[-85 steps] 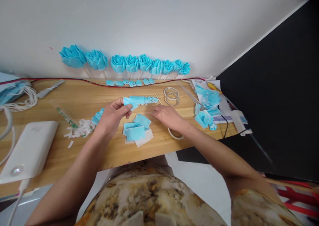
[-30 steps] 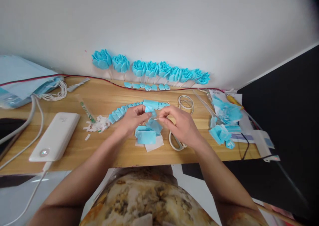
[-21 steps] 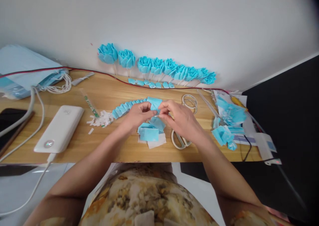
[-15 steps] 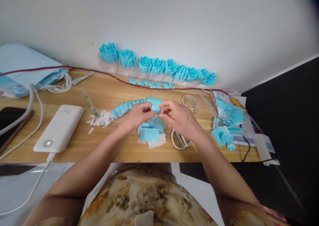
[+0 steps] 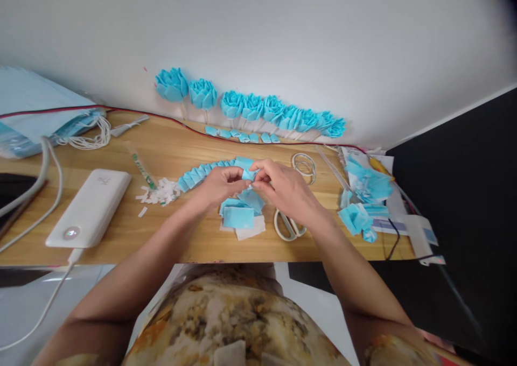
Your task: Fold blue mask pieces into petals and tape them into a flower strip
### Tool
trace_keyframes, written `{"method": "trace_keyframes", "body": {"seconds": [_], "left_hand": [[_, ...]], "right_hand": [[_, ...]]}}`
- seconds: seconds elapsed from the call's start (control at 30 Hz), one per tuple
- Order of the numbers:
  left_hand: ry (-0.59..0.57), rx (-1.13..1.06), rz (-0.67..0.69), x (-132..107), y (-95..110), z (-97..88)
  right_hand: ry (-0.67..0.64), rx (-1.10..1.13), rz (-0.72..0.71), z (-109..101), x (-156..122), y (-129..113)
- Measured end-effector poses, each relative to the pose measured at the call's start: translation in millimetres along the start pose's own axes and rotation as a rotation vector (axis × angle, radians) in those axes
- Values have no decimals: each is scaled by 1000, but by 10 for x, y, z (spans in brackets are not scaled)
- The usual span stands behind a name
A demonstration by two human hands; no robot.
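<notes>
Between the fingertips of both hands is a small piece of blue non-woven fabric (image 5: pixel 248 174). My left hand (image 5: pixel 220 185) pinches its left side, and my right hand (image 5: pixel 280 183) pinches its right side, thumbs close together. Just behind and to the left, a curved row of folded blue petals (image 5: pixel 197 175) lies on the table, partly hidden by the left hand. Below the hands rests a small pile of blue and white fabric rectangles (image 5: pixel 239 217). A pair of scissors (image 5: pixel 287 227) lies beneath the right hand, its blades partly covered.
Several blue fabric flowers (image 5: pixel 252 106) on sticks lean against the wall. A power bank (image 5: pixel 91 207), white paper strips (image 5: pixel 163 191) and blue face masks (image 5: pixel 36 107) are on the left. Tape rolls (image 5: pixel 304 167) and blue scraps (image 5: pixel 357 218) lie right. A red-black wire (image 5: pixel 177 122) crosses behind.
The whole view has shifted slightly, so things sit a little further left. My fingers have moved a little on the blue fabric piece, the right ones closing over its edge.
</notes>
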State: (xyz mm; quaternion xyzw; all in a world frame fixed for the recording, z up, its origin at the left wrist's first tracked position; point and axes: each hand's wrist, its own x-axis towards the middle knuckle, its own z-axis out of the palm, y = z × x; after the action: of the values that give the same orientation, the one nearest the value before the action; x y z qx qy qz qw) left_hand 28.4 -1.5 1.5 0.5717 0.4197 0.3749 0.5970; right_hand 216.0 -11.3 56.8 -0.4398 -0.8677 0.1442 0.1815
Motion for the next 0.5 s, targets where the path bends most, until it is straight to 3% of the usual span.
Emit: {"method": "trace_keyframes", "body": {"seconds": [0.33, 0.5], "left_hand": [[-132, 27, 22, -8, 18, -54], [5, 8, 20, -11, 21, 15]], "right_hand": [[3, -35, 34, -36, -43, 38], [28, 3, 59, -13, -25, 10]]}}
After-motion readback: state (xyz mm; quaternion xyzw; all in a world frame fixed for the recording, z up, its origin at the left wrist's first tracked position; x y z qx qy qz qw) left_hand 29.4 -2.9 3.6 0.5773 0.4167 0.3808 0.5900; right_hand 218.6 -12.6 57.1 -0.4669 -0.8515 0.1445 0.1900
